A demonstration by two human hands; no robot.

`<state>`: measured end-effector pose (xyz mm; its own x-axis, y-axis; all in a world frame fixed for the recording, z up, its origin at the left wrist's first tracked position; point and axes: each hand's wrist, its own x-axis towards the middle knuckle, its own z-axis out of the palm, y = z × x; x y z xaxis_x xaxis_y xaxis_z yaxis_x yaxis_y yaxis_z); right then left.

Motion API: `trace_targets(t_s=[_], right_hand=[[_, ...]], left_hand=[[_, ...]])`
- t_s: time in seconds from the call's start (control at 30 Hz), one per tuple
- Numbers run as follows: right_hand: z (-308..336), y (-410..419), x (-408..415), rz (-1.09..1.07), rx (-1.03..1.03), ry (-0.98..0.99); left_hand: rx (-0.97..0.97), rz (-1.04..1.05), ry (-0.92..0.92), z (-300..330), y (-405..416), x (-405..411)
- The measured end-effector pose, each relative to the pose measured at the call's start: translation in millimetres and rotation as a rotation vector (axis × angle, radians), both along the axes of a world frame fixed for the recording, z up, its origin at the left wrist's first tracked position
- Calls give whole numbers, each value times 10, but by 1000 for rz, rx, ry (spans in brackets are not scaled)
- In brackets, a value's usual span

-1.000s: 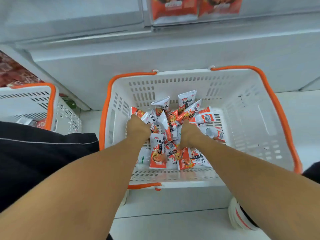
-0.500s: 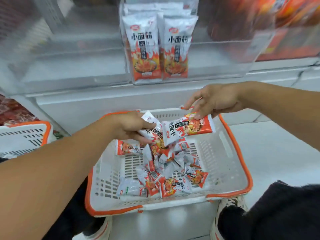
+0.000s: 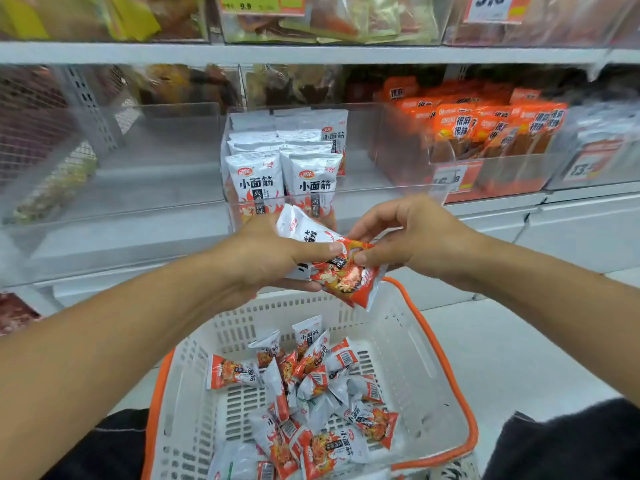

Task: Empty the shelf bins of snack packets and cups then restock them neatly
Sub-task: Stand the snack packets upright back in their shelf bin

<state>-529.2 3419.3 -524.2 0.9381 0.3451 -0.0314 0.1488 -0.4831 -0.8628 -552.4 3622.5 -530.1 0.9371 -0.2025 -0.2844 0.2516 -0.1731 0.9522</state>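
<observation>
My left hand [image 3: 266, 258] grips a small stack of white-and-red snack packets [image 3: 332, 268] above the basket. My right hand [image 3: 412, 237] pinches the top packet's right end between thumb and fingers. Just behind my hands stands a clear shelf bin [image 3: 367, 199] holding upright rows of the same white packets [image 3: 287, 164]. Below, a white basket with an orange rim [image 3: 446, 368] holds several loose packets [image 3: 311, 393] in a heap.
A clear bin [image 3: 114, 188] to the left of the stocked one looks nearly bare. To the right, a bin of orange packets [image 3: 485, 129] carries orange price tags. More packed bins [image 3: 329, 19] sit on the shelf above. Pale floor [image 3: 519, 358] lies right of the basket.
Both hands rose from the basket to the bin front. The right hand brought its packet onto those in the left hand. The view tilted up toward the shelves.
</observation>
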Motion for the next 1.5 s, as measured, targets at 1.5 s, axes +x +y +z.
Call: trace_targets(t_s=[1.5], right_hand=[[331,87,1804,-258,196,221]], left_hand=[[1230,-108,-929,61,364,838]])
